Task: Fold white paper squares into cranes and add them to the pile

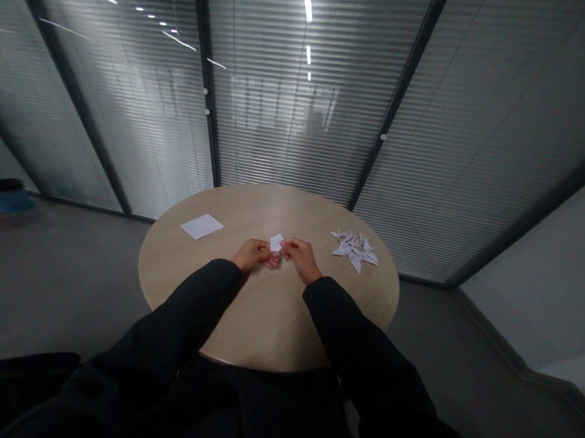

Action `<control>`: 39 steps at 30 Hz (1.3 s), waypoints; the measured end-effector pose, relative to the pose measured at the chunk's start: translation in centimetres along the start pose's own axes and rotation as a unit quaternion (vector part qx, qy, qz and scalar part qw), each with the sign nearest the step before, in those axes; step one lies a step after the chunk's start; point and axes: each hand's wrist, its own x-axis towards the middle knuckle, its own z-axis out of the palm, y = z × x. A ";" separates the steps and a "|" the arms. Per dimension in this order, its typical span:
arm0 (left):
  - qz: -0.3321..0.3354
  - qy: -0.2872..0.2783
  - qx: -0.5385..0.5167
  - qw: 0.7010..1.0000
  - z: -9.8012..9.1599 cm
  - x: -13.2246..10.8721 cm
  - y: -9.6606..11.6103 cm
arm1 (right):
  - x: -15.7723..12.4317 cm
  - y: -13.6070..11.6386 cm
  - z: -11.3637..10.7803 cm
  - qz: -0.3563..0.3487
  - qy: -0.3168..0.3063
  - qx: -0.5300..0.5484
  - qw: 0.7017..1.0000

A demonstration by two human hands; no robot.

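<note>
Between my two hands is a small folded piece of white paper [276, 242], held just above the round table. My left hand [255, 254] pinches its left side, with the fingers curled under it. On the other side, the fingertips of my right hand [301, 256] grip the paper's right edge. The exact folds are too small to make out. To the right lies a pile of folded white paper figures [355, 248] with pointed ends, like origami cranes. A stack or sheet of flat white paper [201, 227] rests at the left.
The round wooden table [265, 336] stands in front of my body. Behind it rise glass partitions with blinds [286, 159]. A blue bin-like container [6, 196] is on the floor at the far left, and a white wall [547, 274] is at the right.
</note>
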 end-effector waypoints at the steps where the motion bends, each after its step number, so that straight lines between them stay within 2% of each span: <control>1: 0.005 0.002 0.003 1.000 0.0 0.0 0.0 | 0.0 0.0 0.1 -0.001 0.001 0.002 1.000; 14: 0.059 -0.029 0.115 0.991 -0.1 0.3 -0.2 | 0.3 0.2 0.1 -0.007 0.039 -0.005 0.999; 17: 0.069 0.005 0.075 0.995 -0.2 0.3 0.0 | 0.3 0.2 0.0 0.006 0.033 0.007 0.999; 21: 0.083 0.064 0.002 0.995 -0.5 0.6 0.1 | 0.3 0.2 0.1 0.026 -0.008 0.002 1.000; 30: 0.027 0.042 -0.041 0.998 -0.4 0.6 0.1 | 0.1 0.7 0.3 0.009 -0.046 -0.061 0.997; 32: 0.025 0.050 -0.042 0.998 -0.4 0.6 0.2 | 0.0 0.6 0.4 -0.023 -0.032 -0.112 0.993; 36: 0.033 0.088 -0.039 0.995 -0.7 1.0 -0.2 | -0.6 -0.1 0.7 -0.147 0.018 -0.221 0.964; 39: 0.047 0.108 -0.014 0.993 -1.1 1.3 -0.8 | -1.0 -0.6 0.9 -0.227 -0.023 -0.277 0.933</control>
